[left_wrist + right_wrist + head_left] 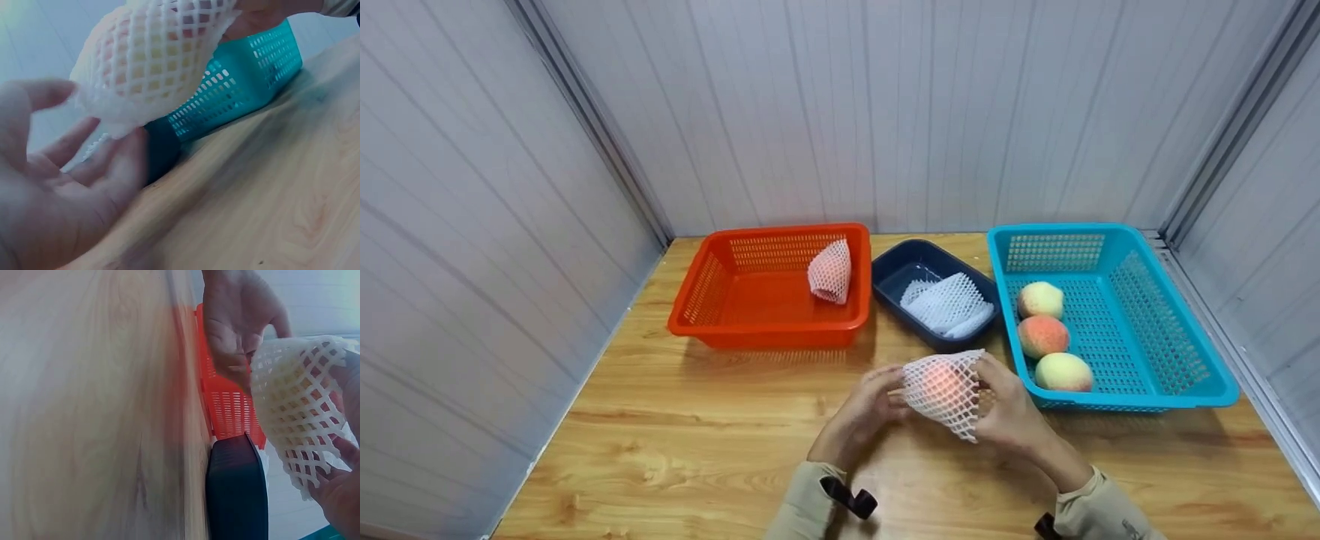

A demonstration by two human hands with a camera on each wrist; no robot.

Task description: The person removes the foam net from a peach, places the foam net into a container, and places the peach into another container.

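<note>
A peach (942, 384) sits inside a white foam net sleeve (964, 420), held above the table between both hands. My right hand (1011, 409) grips the sleeved peach from the right, fingers and thumb curled about the net. At the other side, my left hand (864, 414) has thumb and fingertips at the net's edge, seen close in the left wrist view, where they blur. Behind the hands, a dark blue basin (894, 259) holds more foam nets (949, 304). To the right, several bare peaches (1043, 336) lie in a blue basket (1147, 330).
An orange-red basket (757, 307) stands at the back left, with one netted peach (831, 271) against its right side. The wooden table (675, 435) is bounded by pale panel walls (825, 112) at the back and sides.
</note>
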